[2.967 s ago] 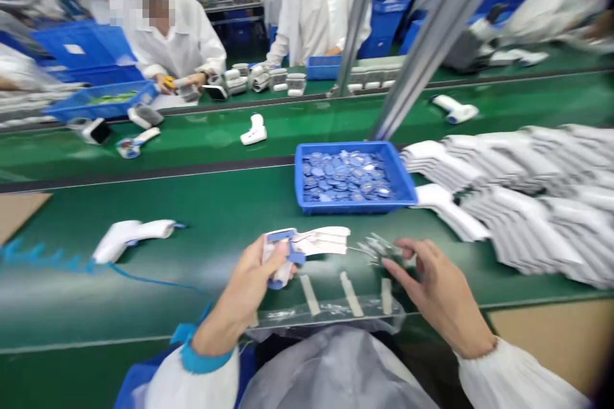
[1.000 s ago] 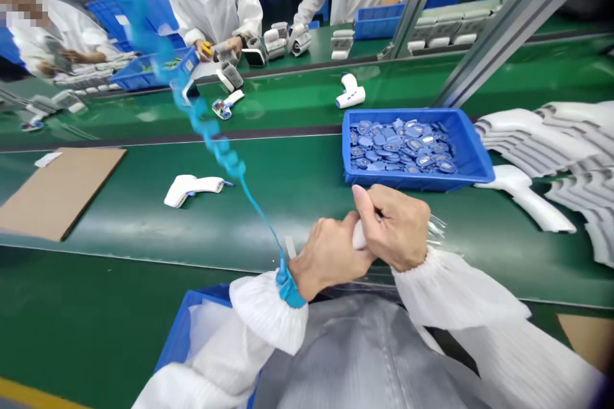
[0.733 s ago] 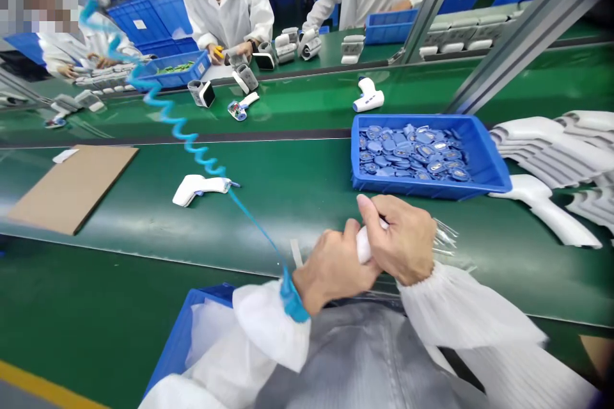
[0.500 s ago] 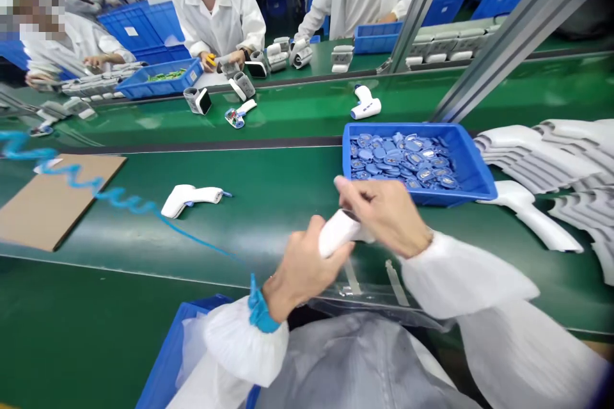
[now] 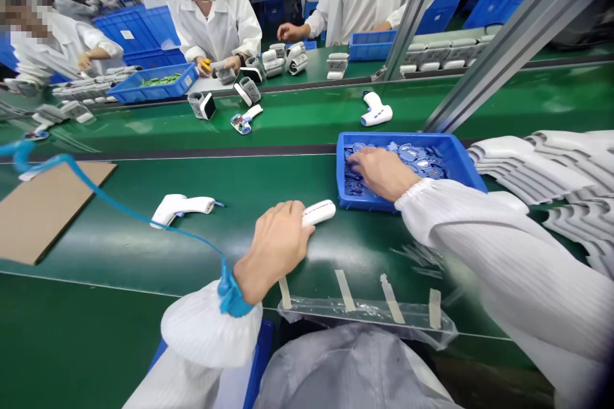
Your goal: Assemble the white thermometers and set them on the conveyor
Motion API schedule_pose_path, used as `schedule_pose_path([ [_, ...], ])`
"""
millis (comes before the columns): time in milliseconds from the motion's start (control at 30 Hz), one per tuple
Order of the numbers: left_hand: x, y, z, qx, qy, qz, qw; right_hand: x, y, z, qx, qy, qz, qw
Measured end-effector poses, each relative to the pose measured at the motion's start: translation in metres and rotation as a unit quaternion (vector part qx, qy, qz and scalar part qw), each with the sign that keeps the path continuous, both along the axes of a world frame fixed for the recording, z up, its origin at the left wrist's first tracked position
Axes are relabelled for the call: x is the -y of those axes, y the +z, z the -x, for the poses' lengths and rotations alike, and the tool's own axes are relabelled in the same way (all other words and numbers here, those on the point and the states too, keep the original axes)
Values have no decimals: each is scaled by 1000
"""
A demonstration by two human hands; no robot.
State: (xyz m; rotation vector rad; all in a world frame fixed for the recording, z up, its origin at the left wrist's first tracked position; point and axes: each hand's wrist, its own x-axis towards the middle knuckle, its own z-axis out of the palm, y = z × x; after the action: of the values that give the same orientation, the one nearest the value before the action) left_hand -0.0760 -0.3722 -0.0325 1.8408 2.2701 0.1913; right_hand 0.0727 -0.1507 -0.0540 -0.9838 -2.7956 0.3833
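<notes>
My left hand [image 5: 277,244] is closed round a white thermometer shell [image 5: 318,212] whose end sticks out to the right, low over the green belt [image 5: 288,185]. A blue coiled wrist strap [image 5: 229,294] runs from that wrist off to the left. My right hand [image 5: 380,171] reaches into the blue tray [image 5: 458,156] of small blue round parts [image 5: 422,158], fingers down among them; whether they hold one is hidden.
A finished white thermometer [image 5: 181,207] lies on the belt to the left, beside a cardboard sheet [image 5: 43,209]. Stacked white shells [image 5: 542,169] fill the right. A taped plastic bag [image 5: 369,313] hangs at the near edge. Another thermometer [image 5: 376,111] lies beyond; people work across the line.
My hands have come apart: the right left the shell and reached forward into the blue tray, while the left lowered the shell toward the belt. The strap cord dropped to the left.
</notes>
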Motion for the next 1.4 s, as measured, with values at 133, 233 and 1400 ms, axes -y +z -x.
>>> schedule_pose_path([
  [133,2,4,7,214,72,-54,973,12,23,-22,-70,-42,65,995],
  [233,-1,6,-2,282,53,-80,955,44,36,-35,-226,-90,246,938],
  [1400,-7,-7,-30,243,-76,-148,956,126,24,-56,-174,44,-24,984],
])
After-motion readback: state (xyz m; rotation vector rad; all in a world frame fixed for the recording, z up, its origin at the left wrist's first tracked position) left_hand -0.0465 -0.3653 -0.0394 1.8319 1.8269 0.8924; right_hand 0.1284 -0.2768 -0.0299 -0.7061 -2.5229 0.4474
